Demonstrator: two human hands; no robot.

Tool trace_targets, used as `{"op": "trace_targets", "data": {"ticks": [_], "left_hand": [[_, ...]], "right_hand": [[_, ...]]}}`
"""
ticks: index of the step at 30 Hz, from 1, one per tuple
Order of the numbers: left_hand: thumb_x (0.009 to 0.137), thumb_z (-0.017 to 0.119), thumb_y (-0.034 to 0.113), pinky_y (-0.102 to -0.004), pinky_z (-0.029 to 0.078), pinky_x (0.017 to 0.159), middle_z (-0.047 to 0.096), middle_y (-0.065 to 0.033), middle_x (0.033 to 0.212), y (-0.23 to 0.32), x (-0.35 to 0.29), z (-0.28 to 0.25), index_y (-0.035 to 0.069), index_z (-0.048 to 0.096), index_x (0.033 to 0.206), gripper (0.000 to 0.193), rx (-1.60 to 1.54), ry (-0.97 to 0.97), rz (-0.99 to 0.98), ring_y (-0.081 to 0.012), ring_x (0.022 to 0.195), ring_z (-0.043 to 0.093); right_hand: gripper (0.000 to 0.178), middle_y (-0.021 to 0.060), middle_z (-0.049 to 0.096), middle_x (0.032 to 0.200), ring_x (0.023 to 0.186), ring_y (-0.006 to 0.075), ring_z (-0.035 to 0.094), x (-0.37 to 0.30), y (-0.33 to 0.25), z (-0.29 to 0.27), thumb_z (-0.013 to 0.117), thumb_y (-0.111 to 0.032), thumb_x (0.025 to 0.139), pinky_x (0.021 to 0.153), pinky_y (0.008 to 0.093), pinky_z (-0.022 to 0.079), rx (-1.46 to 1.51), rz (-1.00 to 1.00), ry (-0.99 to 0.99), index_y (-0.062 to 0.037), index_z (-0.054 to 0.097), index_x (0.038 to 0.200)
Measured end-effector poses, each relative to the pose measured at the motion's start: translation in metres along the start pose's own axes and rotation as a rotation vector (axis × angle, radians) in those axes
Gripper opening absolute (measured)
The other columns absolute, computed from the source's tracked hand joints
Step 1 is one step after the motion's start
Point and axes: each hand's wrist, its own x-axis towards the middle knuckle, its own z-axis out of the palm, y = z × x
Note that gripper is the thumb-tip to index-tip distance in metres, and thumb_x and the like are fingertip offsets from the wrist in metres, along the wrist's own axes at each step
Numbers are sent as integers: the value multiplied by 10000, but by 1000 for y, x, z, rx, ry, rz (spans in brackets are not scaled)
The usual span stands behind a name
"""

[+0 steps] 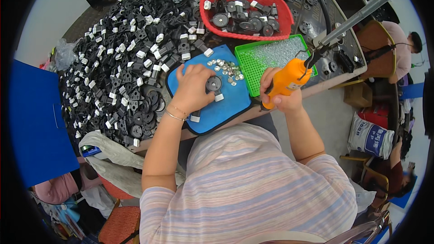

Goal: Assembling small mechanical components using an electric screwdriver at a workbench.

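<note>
My left hand (192, 88) rests on a blue mat (228, 112) with its fingers closed round a small black caster-like part with a round disc (214, 83) and a white end. My right hand (291, 101) grips an orange electric screwdriver (291, 76), held to the right of the mat. Its black lower end tilts down toward the mat's right edge, apart from the black part. Several small silver round caps (232, 70) lie loose on the mat beyond my left fingers. Another black piece with a white end (195, 116) lies near my left wrist.
A green tray (246, 66) of tiny shiny metal pieces adjoins the mat. Behind it, a red basket (289, 20) holds black assembled parts. Black-and-white parts (122, 63) heap the table's left. A spring arm (361, 11) reaches down to the screwdriver. Other people sit at far right.
</note>
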Motion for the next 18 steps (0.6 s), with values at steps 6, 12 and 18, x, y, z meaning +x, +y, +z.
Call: {"op": "trace_targets", "data": {"ticks": [6, 12, 18], "left_hand": [[580, 744, 185, -514, 185, 1039, 539, -53, 1000, 4, -6, -1, 115, 603, 1030, 476, -15, 45, 16, -241, 1064, 474], [543, 813, 250, -476, 214, 1020, 555, -48, 1022, 6, -7, 3, 113, 599, 1036, 555, -51, 98, -43, -251, 1057, 482], [559, 809, 234, -428, 290, 956, 583, -52, 954, 1, -5, 9, 99, 648, 945, 440, -72, 144, -32, -265, 1005, 511]], "right_hand": [[420, 104, 501, 795, 579, 167, 547, 0, 0, -1, 785, -239, 670, 512, 246, 444, 5, -7, 3, 19, 528, 880], [417, 103, 505, 800, 581, 167, 548, 1, -1, 0, 783, -235, 670, 515, 246, 445, 7, 6, -4, 16, 528, 885], [411, 101, 507, 804, 587, 164, 550, -1, 0, -1, 781, -231, 676, 524, 245, 447, 14, -3, -14, 14, 529, 889]]}}
